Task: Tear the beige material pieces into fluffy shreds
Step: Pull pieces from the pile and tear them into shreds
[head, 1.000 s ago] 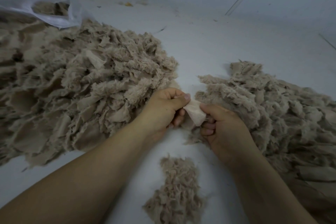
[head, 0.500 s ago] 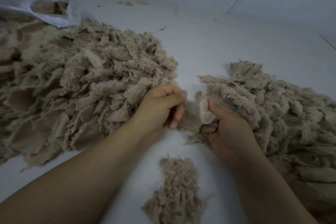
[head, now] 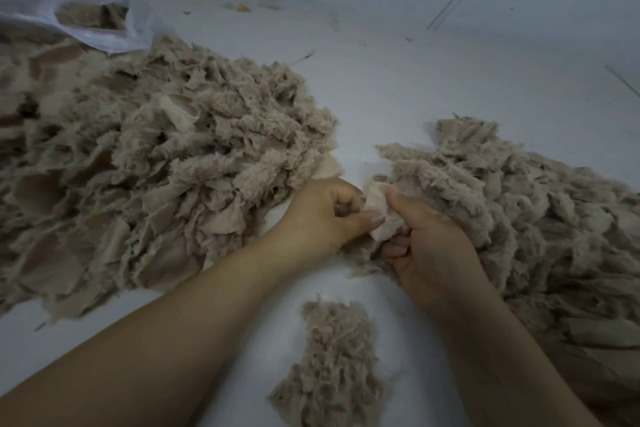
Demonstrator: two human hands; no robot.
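- A small heap of fluffy shreds (head: 329, 367) lies on the white surface (head: 398, 87), nearer than both hands
- The left hand (head: 322, 215) and right hand (head: 433, 250) both pinch one pale beige piece (head: 379, 215), held between them
- A shaggy pile (head: 519, 211) spreads right of the right hand
- A bigger pile (head: 145, 166) lies left of the left hand
- Beyond it, a white bag (head: 86, 24)

A crumpled white plastic bag (head: 86, 24) is lying at the far left of the white table (head: 398, 87). Small yellowish crumbs (head: 242, 7) are sitting near the table's far edge.
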